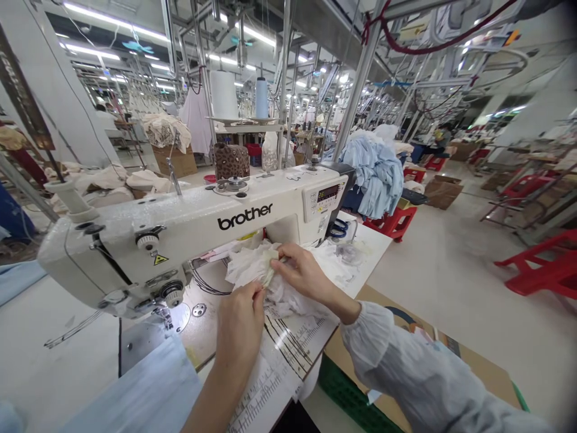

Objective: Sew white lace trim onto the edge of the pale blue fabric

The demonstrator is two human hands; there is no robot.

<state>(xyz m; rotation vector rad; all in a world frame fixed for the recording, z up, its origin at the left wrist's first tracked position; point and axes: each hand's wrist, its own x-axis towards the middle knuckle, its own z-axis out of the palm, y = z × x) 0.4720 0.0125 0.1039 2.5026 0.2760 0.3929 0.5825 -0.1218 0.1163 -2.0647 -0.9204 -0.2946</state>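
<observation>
My left hand point(243, 313) is closed, thumb against fingers, pinching the lower end of a small pale yellowish fabric strip point(269, 273). The upper end of that strip is between the thumb and fingers of my right hand point(302, 270), also closed. Beneath and behind both hands lies a heap of thin white fabric pieces point(246, 264) on the sewing table. The white Brother sewing machine point(202, 222) stands just beyond, its needle and presser foot point(166, 319) left of my hands. Light blue fabric point(139, 385) lies in front of the needle plate.
Printed ruler markings point(270, 385) run along the table's front edge. Blue-handled scissors point(338, 228) lie near the machine's right end. Below right are a cardboard sheet point(478, 367) and a green crate point(347, 391). A light blue garment pile point(372, 168) and red stools point(396, 222) stand behind.
</observation>
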